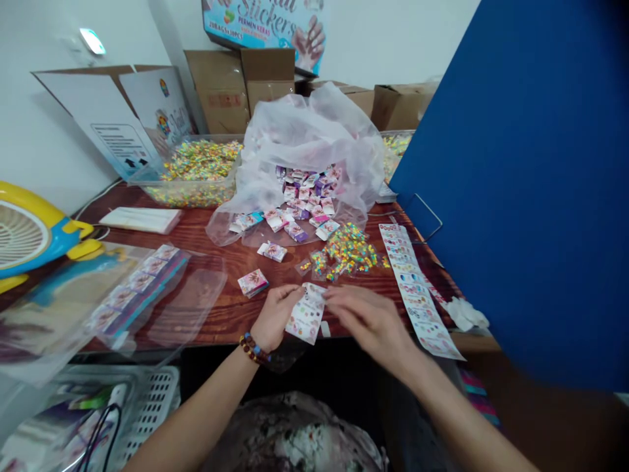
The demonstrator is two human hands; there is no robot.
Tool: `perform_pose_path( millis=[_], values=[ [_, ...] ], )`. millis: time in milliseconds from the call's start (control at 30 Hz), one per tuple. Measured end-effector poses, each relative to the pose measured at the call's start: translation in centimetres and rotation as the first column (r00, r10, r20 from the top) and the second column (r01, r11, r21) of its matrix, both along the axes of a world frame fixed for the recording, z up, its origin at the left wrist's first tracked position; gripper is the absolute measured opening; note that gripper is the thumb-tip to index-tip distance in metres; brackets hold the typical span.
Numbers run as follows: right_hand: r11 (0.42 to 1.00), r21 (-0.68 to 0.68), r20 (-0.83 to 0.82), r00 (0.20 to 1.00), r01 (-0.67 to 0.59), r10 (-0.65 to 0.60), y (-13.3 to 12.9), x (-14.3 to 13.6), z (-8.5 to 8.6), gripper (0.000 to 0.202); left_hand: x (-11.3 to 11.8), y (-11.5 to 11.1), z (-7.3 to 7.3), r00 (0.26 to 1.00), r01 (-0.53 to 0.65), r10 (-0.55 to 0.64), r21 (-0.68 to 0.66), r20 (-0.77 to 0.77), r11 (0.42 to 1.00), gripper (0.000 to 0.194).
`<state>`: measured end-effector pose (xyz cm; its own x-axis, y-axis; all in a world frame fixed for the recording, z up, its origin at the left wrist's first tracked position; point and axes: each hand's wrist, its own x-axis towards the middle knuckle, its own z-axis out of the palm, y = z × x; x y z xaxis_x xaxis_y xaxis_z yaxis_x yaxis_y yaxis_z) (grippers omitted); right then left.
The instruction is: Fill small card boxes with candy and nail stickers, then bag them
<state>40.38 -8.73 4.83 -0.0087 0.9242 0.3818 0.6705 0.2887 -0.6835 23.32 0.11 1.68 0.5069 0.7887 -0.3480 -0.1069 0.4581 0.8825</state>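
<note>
A small white sticker sheet [305, 320] with tiny coloured prints is pinched at its left edge by my left hand [276, 316], which wears beaded bracelets. My right hand [368, 321], slightly blurred, has its fingertips at the upper right corner of the sheet and appears to grip it there. A small pink and white box [253, 282] lies just left of my left hand, with another little box [272, 251] behind it. Beyond my right hand spreads a pile of small wrapped yellow, green and orange candies [350, 249].
A translucent bag [314, 131] spills many small boxes. Long sticker strips [417, 288] lie at right, beside a blue panel [531, 196]. A candy-filled tub [191, 190], a yellow-blue fan [34, 229] and plastic pouches [187, 301] are at left. A white basket [157, 400] stands below.
</note>
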Motion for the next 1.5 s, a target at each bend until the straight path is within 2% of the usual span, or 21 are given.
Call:
perform_pose_path(
  millis=[100,200,267,300,400,433,500,633,667,733,800,867,1000,1167,1233,1333,1433,1500],
  values=[
    [0.996,0.029,0.213,0.974,-0.089,0.081,-1.2,-2.7,-1.8,0.024,-0.2,-0.1,0.4,0.993,-0.035,0.049,-0.132,0.107,0.991,0.040],
    [0.992,0.021,0.234,0.966,-0.121,0.113,-1.5,-3.4,-3.1,0.026,-0.7,-0.3,0.7,0.990,0.026,-0.008,-0.121,0.143,0.992,0.038],
    [0.992,0.022,0.130,0.984,-0.125,0.122,-1.3,-3.0,-3.3,0.021,-1.1,-0.5,0.5,0.990,0.069,-0.061,-0.055,0.127,0.996,0.035],
    [0.996,0.022,0.045,0.995,-0.085,0.083,-1.1,-2.7,-3.4,0.020,-1.3,-0.5,0.4,0.991,0.085,-0.082,-0.026,0.109,0.996,0.034],
    [0.990,-0.057,-0.235,0.962,0.127,-0.137,0.0,-1.9,-3.5,0.019,-1.7,-0.6,0.2,0.987,0.153,-0.155,0.041,0.041,0.987,0.030],
    [0.982,-0.113,-0.298,0.938,0.151,-0.178,0.5,-1.8,-3.6,0.020,-1.7,-0.6,0.2,0.983,0.182,-0.183,0.066,0.014,0.981,0.028],
    [0.975,-0.191,-0.367,0.912,0.116,-0.180,1.4,-1.6,-4.0,0.017,-1.7,-0.7,0.2,0.973,0.230,-0.228,0.122,-0.036,0.965,0.026],
    [0.972,-0.191,-0.441,0.872,0.139,-0.211,2.7,-1.6,-4.2,0.013,-1.9,-0.7,-0.5,0.963,0.250,-0.229,0.161,-0.139,0.955,0.019],
    [0.969,-0.206,-0.473,0.853,0.134,-0.219,2.8,-1.6,-4.2,0.013,-2.0,-0.7,-0.7,0.964,0.234,-0.210,0.149,-0.164,0.961,0.019],
    [0.958,-0.284,-0.545,0.814,0.046,-0.201,2.8,-1.8,-4.2,0.014,-2.1,-0.8,-1.3,0.969,0.182,-0.152,0.144,-0.197,0.973,0.019],
    [0.927,-0.369,-0.603,0.776,-0.066,-0.185,2.7,-2.0,-4.4,0.017,-2.0,-1.0,-1.7,0.977,0.120,-0.082,0.188,-0.198,0.975,0.017],
    [0.900,-0.424,-0.615,0.763,-0.106,-0.200,2.5,-2.4,-5.1,0.018,-1.8,-1.2,-1.9,0.982,0.066,-0.020,0.242,-0.187,0.968,0.018],
    [0.905,-0.424,-0.569,0.768,0.030,-0.293,2.3,-2.9,-6.7,0.022,-1.6,-1.7,-2.1,0.993,-0.013,0.041,0.237,-0.113,0.971,0.020],
    [0.885,-0.466,-0.537,0.794,0.003,-0.285,2.4,-3.4,-7.3,0.022,-1.9,-2.1,-2.1,0.998,-0.044,0.044,0.019,0.034,0.999,0.035],
    [0.893,-0.449,-0.494,0.823,0.036,-0.282,2.7,-3.5,-7.3,0.022,-2.0,-2.1,-2.1,0.998,-0.056,0.057,-0.032,0.025,0.998,0.036],
    [0.894,-0.449,-0.405,0.891,0.002,-0.206,3.6,-3.2,-7.0,0.025,-2.2,-2.1,-2.1,0.994,-0.110,0.109,-0.055,-0.015,0.992,0.037],
    [0.929,-0.341,-0.103,0.976,0.146,-0.191,5.4,-2.5,-6.2,0.026,-2.6,-1.9,-2.3,0.985,-0.171,0.170,-0.059,-0.020,0.983,0.039],
    [0.937,-0.239,0.200,0.957,0.256,-0.210,7.0,-2.3,-5.6,0.018,-3.0,-1.8,-2.4,0.979,-0.203,0.202,-0.059,-0.025,0.977,0.041]
  ],
)
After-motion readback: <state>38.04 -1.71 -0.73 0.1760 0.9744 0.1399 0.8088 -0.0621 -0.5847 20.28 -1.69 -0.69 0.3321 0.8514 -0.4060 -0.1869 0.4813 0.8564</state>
